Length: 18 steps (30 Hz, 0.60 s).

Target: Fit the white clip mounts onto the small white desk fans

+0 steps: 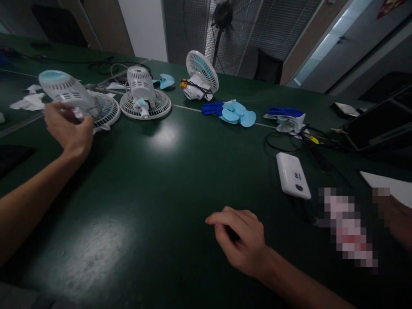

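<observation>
My left hand (69, 128) is closed around the lower part of a small white fan (69, 90), whose motor housing has a light-blue end. This fan is tilted, with its round white grille (107, 109) low against the green table. My fingers partly hide where housing and grille meet. Beside it, a second white fan (141, 88) rests grille-down. My right hand (240, 238) lies on the table near the front, its fingers curled and thumb against the index finger, with nothing visible in it.
Farther back are another small fan (199, 77), light-blue fan blades (238, 113) and blue-and-white gloves (286, 118). A white power bank (292, 175) lies at right near black cables (280, 143). Another person's hand (397, 214) shows at the right edge. Behind the table (180, 171) stands a large fan (222, 17).
</observation>
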### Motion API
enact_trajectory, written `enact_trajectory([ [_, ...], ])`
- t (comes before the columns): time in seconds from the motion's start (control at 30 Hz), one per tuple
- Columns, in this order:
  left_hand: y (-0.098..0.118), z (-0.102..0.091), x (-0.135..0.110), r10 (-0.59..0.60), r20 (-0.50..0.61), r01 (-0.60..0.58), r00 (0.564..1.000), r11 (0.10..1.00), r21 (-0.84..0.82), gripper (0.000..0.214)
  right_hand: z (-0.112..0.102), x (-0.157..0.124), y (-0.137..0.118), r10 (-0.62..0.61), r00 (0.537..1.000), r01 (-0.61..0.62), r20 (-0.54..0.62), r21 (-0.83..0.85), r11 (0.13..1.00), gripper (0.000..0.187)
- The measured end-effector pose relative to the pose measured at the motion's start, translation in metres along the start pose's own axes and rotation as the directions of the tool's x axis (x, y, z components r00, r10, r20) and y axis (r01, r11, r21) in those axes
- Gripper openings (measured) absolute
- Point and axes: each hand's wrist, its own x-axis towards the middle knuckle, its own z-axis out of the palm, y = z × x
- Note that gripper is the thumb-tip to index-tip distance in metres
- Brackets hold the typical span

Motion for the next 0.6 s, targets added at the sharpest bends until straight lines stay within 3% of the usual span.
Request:
enact_trajectory([
  [0.1,-0.001,-0.013,-0.027,-0.071,-0.013,0.068,0.997,0.987,-0.147,0.063,0.0,0.0,0.0,-0.003,1.0,0.003,0.005,-0.011,1.0,0.021],
  [0.17,0.008,-0.027,-0.049,-0.046,-0.007,0.043,0.999,0.977,-0.207,0.062,0.0,0.001,0.0,-0.004,1.0,0.004,0.008,-0.015,1.0,0.021],
  [0.23,0.02,-0.043,-0.071,0.005,0.07,0.013,0.998,0.963,-0.269,0.043,0.0,0.0,0.0,-0.005,1.0,0.005,0.008,-0.013,1.0,0.021],
  [0.37,0.041,-0.07,-0.112,-0.049,0.118,0.09,0.992,0.927,-0.365,0.049,0.001,0.0,0.0,-0.004,1.0,0.005,0.008,-0.014,1.0,0.021],
  [0.47,0.059,-0.087,-0.143,0.028,0.214,0.067,0.977,0.902,-0.426,0.046,0.001,0.001,0.0,0.003,1.0,-0.003,0.001,-0.006,1.0,0.022],
  [0.6,0.098,-0.103,-0.178,0.186,0.37,0.046,0.91,0.842,-0.537,0.032,0.001,0.004,-0.001,0.063,0.998,-0.063,-0.006,-0.003,0.998,0.023],
])
